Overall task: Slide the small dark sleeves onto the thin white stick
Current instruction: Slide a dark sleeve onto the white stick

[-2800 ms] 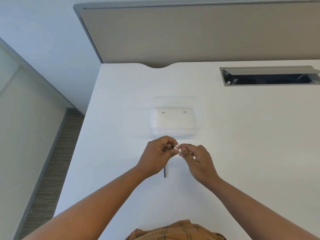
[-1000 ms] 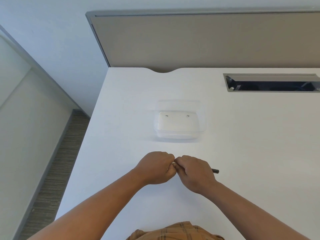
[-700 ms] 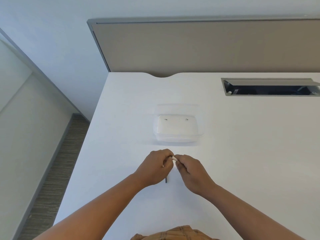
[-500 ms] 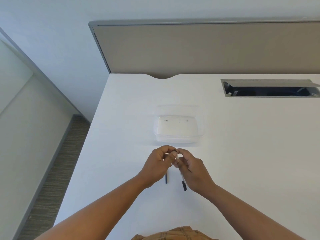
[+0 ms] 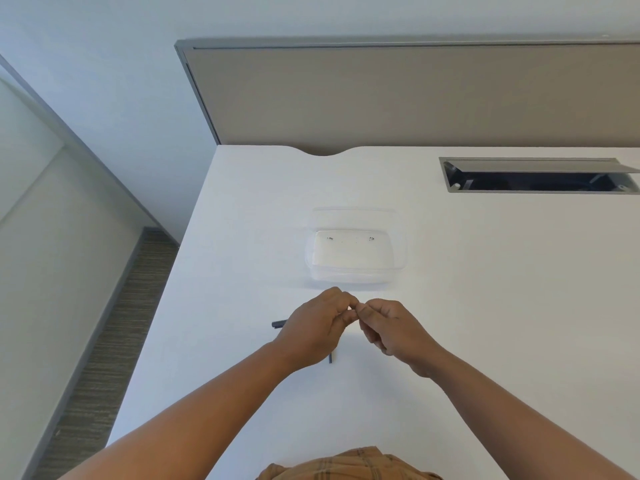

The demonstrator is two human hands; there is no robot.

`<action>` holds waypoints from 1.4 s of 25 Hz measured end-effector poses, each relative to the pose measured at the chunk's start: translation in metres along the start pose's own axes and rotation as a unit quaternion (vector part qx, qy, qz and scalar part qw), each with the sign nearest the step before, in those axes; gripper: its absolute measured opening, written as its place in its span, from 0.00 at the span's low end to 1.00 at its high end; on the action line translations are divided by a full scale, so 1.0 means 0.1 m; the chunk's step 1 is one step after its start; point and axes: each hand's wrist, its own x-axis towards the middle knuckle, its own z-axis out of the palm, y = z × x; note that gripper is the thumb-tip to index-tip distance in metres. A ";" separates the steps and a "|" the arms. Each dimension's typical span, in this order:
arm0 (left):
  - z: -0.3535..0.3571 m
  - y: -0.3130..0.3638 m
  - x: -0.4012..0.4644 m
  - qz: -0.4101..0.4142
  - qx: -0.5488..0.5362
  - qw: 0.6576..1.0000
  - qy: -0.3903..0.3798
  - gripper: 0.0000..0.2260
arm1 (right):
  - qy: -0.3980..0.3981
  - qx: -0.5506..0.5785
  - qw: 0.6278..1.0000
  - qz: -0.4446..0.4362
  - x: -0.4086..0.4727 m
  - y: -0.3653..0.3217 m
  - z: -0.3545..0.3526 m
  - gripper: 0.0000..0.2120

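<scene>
My left hand (image 5: 313, 329) is closed around the thin white stick, which is almost wholly hidden in my fist. Only its dark sleeved end (image 5: 279, 323) pokes out to the left of that hand. My right hand (image 5: 391, 329) pinches at the stick's other end, fingertips touching those of my left hand. What sits between the fingertips is hidden. Both hands hover just above the white table (image 5: 485, 306). A loose small dark sleeve (image 5: 330, 357) lies on the table, peeking out under my left hand.
A clear plastic tray (image 5: 398, 268) stands just beyond my hands, with two tiny dark bits at its far side. A grey cable hatch (image 5: 450, 174) is open at the back right. A beige partition closes the table's far edge; the left edge drops to the floor.
The stick has swung round: half a second ago its dark end hung down below my right hand, now it points left out of my left hand. Both hands stay joined at the fingertips.
</scene>
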 end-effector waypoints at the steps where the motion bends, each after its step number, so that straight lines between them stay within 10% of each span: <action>1: -0.01 -0.02 -0.01 0.014 -0.003 1.000 0.001 0.08 | -0.021 0.019 0.999 0.021 0.00 -0.01 -0.03 0.19; 7: -0.02 -0.01 -0.02 0.073 0.020 0.997 0.005 0.08 | -0.030 0.034 0.999 0.004 -0.05 0.00 -0.05 0.20; 19: -0.12 0.04 0.05 0.026 0.018 0.994 -0.107 0.14 | 0.046 -0.297 0.920 -0.250 -0.06 0.23 -0.14 0.16; 27: -0.11 0.07 -0.02 0.051 0.126 0.988 -0.079 0.12 | -0.058 0.028 0.997 0.041 -0.06 0.10 -0.06 0.19; 35: -0.17 0.08 0.03 0.010 0.034 0.993 -0.111 0.11 | 0.048 -0.290 0.934 -0.205 -0.08 0.22 -0.06 0.14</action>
